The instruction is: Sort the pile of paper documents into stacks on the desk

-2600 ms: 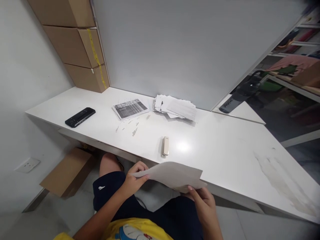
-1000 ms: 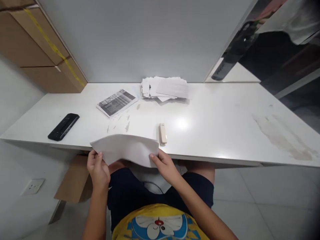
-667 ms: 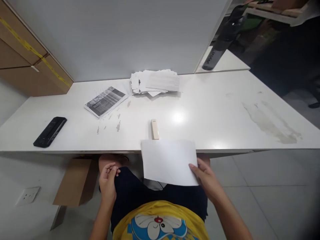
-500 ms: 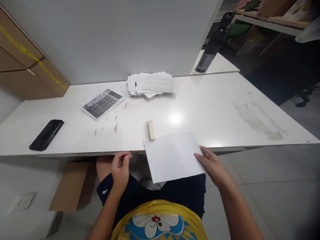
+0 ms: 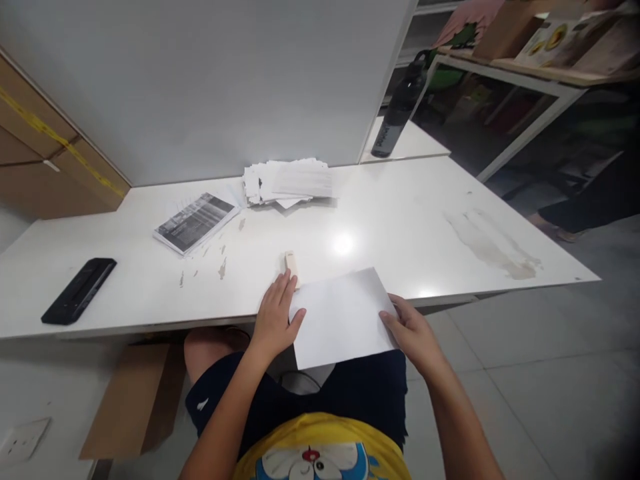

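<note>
My right hand pinches the right edge of a blank white sheet of paper, thumb on top. The sheet reaches over the table's front edge above my lap. My left hand lies at the sheet's left edge, fingers stretched forward and thumb apart over the paper. Its fingertips cover the near end of a small cream oblong object, perhaps a stapler, on the table. Whether the fingers press on it or only hover, I cannot tell.
On the white table lie a printed booklet, an untidy paper stack and a black phone-like device. A dark bottle stands by the partition. Cardboard boxes are at left, another box below the table.
My left hand has moved from the table's front edge up and right to the cream object and the sheet's left side, its fingers now extended. My right hand keeps its hold on the paper.
</note>
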Demonstrator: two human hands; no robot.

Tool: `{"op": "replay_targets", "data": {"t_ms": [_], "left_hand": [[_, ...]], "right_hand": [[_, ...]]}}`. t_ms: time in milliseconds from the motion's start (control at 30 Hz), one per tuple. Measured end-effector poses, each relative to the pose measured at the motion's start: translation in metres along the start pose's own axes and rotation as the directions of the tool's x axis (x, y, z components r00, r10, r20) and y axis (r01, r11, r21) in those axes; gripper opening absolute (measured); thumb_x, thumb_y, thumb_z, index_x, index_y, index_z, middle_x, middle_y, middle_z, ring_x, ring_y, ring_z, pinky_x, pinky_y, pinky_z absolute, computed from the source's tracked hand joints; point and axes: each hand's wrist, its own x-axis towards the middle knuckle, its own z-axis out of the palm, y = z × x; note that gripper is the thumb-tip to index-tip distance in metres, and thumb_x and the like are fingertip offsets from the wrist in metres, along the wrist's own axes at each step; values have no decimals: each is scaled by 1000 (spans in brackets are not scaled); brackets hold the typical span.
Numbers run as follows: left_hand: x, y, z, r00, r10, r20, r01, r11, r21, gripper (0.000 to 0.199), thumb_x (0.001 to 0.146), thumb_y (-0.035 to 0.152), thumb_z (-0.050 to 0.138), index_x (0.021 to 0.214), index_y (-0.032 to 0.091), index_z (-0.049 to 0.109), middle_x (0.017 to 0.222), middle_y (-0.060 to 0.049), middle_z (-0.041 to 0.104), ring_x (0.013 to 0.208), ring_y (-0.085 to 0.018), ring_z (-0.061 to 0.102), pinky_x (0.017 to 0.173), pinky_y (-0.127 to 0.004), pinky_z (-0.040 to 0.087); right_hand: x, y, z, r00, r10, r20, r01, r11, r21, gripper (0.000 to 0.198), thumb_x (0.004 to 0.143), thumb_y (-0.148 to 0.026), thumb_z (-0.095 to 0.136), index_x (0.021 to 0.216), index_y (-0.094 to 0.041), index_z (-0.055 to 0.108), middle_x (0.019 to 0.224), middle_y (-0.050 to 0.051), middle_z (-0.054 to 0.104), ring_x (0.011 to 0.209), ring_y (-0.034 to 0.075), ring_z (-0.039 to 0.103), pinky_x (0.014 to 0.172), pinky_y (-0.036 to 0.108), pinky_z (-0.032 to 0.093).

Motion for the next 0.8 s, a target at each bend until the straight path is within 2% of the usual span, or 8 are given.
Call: {"op": "replay_targets", "data": {"t_ms": [200,333,467,567,733,800], "left_hand": [[3,-3,0,997,-60,51,64,996,-66,60,98,23,41,155,26,23,164,-8,25,150,-25,29,121,-48,30],[4,-1,-6,993,-103,50,109,983,-148,59,97,16,37,154,27,30,162,-7,30,149,-24,31,122,-47,29],[2,0,-12,994,-95,55,104,973,-206,65,90,3,33,150,29,38,162,-3,30,149,-21,30,123,-43,30],[0,-4,-10,997,-80,14,81,974,-211,61,92,4,33,148,29,42,161,-3,32,148,-20,32,121,-41,35],[0,-9,4,999,-13,-49,8,996,-92,61,96,8,35,154,26,29,163,-7,28,150,-22,29,119,-44,36],[1,-8,9,997,16,-78,-19,999,-39,64,96,8,35,156,25,23,161,-8,31,150,-22,28,120,-47,34]], "right_hand": [[10,9,4,995,-55,83,57,998,-21,45,82,-44,55,121,-21,62,115,9,71,106,28,66,87,37,52],[10,10,3,993,-52,103,54,998,-22,46,81,-44,56,121,-21,62,115,8,71,105,28,66,87,36,51],[9,9,5,995,-45,92,47,999,-15,46,79,-46,56,117,-21,65,110,8,73,101,28,67,85,37,52],[9,7,8,997,-49,62,48,999,24,45,76,-45,60,114,-22,66,108,7,74,100,28,67,85,37,52],[12,6,9,998,66,22,-68,987,147,46,72,-45,66,111,-20,67,105,7,74,97,29,68,80,37,54],[12,11,8,994,106,9,-106,974,198,48,73,-45,67,114,-20,67,107,7,74,97,29,68,79,36,55]]}}
